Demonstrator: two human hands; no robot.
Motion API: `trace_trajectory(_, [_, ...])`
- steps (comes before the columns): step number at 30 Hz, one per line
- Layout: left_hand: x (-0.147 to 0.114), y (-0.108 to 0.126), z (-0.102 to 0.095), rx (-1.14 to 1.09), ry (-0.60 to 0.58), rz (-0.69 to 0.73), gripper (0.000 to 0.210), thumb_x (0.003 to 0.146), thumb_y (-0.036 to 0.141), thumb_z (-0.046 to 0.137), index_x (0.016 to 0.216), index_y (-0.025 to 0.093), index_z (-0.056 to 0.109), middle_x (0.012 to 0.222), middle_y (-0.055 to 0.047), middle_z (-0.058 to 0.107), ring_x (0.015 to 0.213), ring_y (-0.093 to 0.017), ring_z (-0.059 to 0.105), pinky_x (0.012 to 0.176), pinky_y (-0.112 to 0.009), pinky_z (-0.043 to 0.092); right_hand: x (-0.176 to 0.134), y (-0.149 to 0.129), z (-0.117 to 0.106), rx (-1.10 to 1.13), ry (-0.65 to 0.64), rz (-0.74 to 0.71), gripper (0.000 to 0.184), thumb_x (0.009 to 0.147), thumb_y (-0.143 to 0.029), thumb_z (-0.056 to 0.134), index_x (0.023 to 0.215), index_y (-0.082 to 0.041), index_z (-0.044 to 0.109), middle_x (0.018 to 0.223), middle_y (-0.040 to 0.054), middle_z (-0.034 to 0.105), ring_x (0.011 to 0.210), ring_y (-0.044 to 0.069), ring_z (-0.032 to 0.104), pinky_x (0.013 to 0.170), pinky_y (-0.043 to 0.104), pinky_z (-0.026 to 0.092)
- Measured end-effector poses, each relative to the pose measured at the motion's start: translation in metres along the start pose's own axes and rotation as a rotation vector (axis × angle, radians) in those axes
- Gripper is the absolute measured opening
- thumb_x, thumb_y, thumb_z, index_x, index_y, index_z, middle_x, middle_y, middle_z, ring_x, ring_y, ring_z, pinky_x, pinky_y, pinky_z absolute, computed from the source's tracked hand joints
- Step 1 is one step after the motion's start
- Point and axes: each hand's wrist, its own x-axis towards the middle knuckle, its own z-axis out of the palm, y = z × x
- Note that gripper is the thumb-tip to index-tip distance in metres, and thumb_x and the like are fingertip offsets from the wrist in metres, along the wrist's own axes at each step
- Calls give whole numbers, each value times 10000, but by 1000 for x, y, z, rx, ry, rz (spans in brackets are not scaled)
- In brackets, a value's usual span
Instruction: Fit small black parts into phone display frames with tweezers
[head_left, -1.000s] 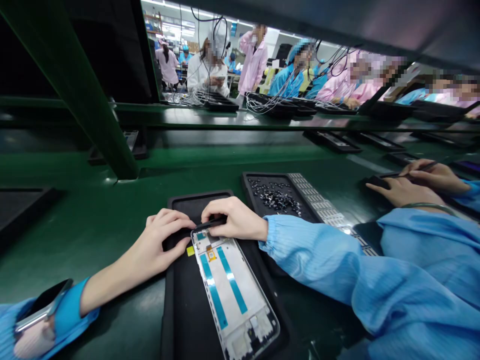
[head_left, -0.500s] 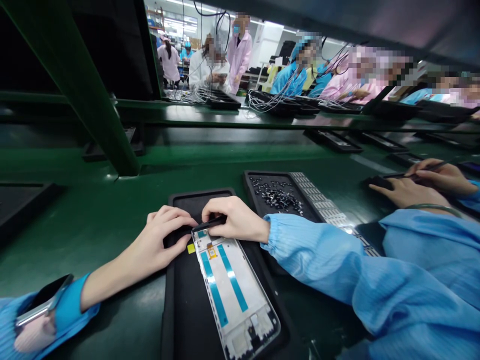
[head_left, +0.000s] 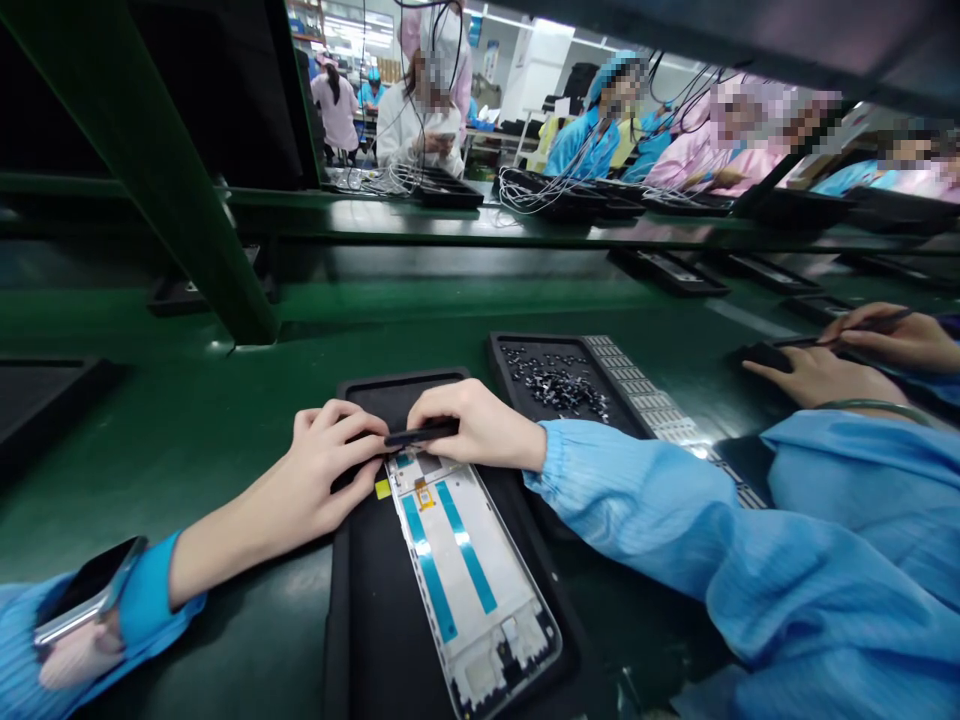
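A silver phone frame [head_left: 439,540] with two blue adhesive strips and a small orange flex cable [head_left: 424,495] lies slanted on a black tray [head_left: 367,620]. At its top left corner is my left hand [head_left: 330,465], fingers curled and closed on the edge; the fingertips are partly hidden. My right hand [head_left: 476,425] grips black tweezers [head_left: 420,435], lying nearly level over the frame's top end and pointing toward my left fingertips. Whether the tips hold a small part, I cannot tell. A yellow tab [head_left: 383,489] sticks out from the frame's left side.
Behind my right forearm stands a black tray [head_left: 499,355] of small black parts [head_left: 562,390], with a strip of metallic pieces [head_left: 637,385] along its right side. A co-worker's hands [head_left: 847,370] work at the right. A green post [head_left: 187,210] rises at the left.
My right hand has shifted slightly, and the tweezers now lie flatter, lifted a little above the frame's top edge. My left hand remains at the corner. The head view has tilted slightly.
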Motion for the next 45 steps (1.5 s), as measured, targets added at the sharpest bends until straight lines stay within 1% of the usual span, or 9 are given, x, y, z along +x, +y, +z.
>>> trace_trajectory(9, [3,2,0,82,41,101,273,909,155,369,1046,209,599,993,-61,601,1033,-247,446,824,-421,285,7,5,-1,166,13,190,87,746,-166,635,782,-102,680,778,0,631,684,55,506,614,166,339])
trace_trajectory(14, [7,5,-4,189,16,188,273,884,118,379,1026,197,600,988,-54,618,1001,-253,463,787,-416,276,12,2,-4,180,-73,293,81,678,-147,646,740,-99,667,708,-19,596,639,55,489,578,164,331])
trace_trajectory(17, [10,10,-7,277,9,226,295,867,85,357,964,161,624,953,-70,634,960,-257,486,776,-418,277,12,1,-6,193,-78,257,60,678,-130,645,724,-102,671,723,-9,608,652,60,507,601,169,362])
trace_trajectory(21, [8,9,-6,262,-20,227,306,889,92,356,1048,157,610,1013,-72,635,982,-245,502,796,-412,296,6,0,-6,317,269,142,264,807,-316,603,663,-98,643,684,16,588,635,59,533,589,166,402])
trace_trajectory(23, [6,4,-5,207,-25,230,294,908,115,366,1093,163,588,1045,-67,627,1002,-230,507,808,-399,308,3,-1,-5,418,453,193,468,874,-479,478,642,-100,624,596,16,547,538,53,513,506,163,394])
trace_trajectory(25, [4,0,-4,151,-19,228,280,919,125,368,1098,156,581,1055,-67,625,1010,-212,514,824,-384,322,1,0,-2,507,511,283,579,887,-571,383,626,-101,598,516,8,504,444,52,487,437,164,381])
trace_trajectory(28, [2,-2,-3,80,0,218,263,917,112,370,1065,141,585,1035,-65,634,1005,-194,528,839,-363,340,2,1,5,624,415,322,509,852,-577,460,683,-108,567,563,4,548,478,73,568,479,168,460])
trace_trajectory(33, [1,-1,-2,26,28,204,264,902,88,386,1075,143,578,1014,-58,637,995,-185,536,846,-349,358,3,-1,11,587,312,199,366,740,-458,678,833,-133,538,721,3,617,662,112,661,600,187,524])
trace_trajectory(45, [1,0,-1,-18,49,175,246,899,89,390,1026,122,599,987,-69,646,960,-183,540,820,-339,384,0,-1,13,306,323,81,298,835,-410,594,794,-123,527,739,6,546,616,82,570,580,203,453])
